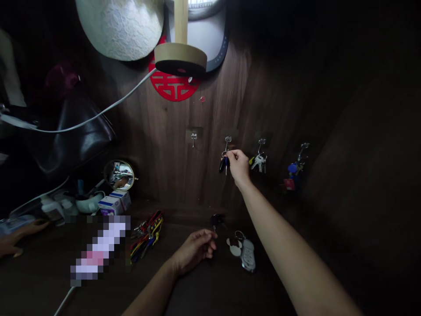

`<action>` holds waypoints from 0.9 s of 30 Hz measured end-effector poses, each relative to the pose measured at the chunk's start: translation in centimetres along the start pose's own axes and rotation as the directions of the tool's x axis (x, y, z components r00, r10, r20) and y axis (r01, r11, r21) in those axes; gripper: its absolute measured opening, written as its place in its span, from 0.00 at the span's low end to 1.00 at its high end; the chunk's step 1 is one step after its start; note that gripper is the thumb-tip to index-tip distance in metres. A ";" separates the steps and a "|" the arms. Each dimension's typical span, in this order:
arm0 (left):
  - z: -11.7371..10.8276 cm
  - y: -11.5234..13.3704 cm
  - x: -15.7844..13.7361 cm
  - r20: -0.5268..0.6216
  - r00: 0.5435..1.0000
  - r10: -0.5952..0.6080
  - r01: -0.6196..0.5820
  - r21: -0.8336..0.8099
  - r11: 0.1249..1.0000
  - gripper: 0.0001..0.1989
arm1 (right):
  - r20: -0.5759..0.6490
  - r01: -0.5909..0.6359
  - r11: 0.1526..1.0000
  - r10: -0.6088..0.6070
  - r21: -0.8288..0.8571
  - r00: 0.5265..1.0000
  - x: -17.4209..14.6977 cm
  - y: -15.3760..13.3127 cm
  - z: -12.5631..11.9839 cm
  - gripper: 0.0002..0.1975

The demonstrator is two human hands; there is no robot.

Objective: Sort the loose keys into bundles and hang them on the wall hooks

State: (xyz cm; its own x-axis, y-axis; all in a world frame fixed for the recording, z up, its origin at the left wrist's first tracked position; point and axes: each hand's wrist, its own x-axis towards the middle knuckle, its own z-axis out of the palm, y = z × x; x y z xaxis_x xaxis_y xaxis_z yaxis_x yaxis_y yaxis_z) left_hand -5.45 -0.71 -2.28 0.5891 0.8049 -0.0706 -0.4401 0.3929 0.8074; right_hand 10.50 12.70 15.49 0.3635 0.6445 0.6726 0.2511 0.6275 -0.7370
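My right hand [239, 166] is closed in a pinch at the ring of a small bunch of keys [224, 164]. These keys have dark and blue parts and hang at the second wall hook [228, 139]; I cannot tell whether the hook alone bears them. Low on the dark surface rests my left hand [196, 251], fingers loosely curled and apart, nothing visible in them. Its fingertips are close to a black key bunch [218, 220]; contact is unclear. To its right lie a grey remote fob [247, 255] and a white mouse-head-shaped tag [234, 247] with a ring.
Silver keys [259, 162] and keys with blue and red tags [292, 170] hang on hooks at right. A leftmost hook [194, 138] bears nothing. Colourful corded keys [148, 235], a round mirror [120, 174] and another person's hand [19, 237] are at left. A lamp [180, 57] overhangs.
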 end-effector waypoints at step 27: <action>-0.4 0.1 -0.1 -0.318 0.832 0.454 -0.358 0.316 0.879 0.18 | 0.300 -0.049 0.717 0.351 -0.695 0.887 -17.2 5.3 -4.6 0.19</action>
State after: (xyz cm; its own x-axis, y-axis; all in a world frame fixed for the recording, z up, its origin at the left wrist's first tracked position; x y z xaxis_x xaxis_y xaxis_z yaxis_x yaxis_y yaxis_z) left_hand -5.89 -0.57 -2.42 0.0751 0.9898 0.1212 -0.3834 -0.0835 0.9198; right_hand 9.72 2.89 -0.33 0.1416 0.9231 0.3576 0.7860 0.1148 -0.6075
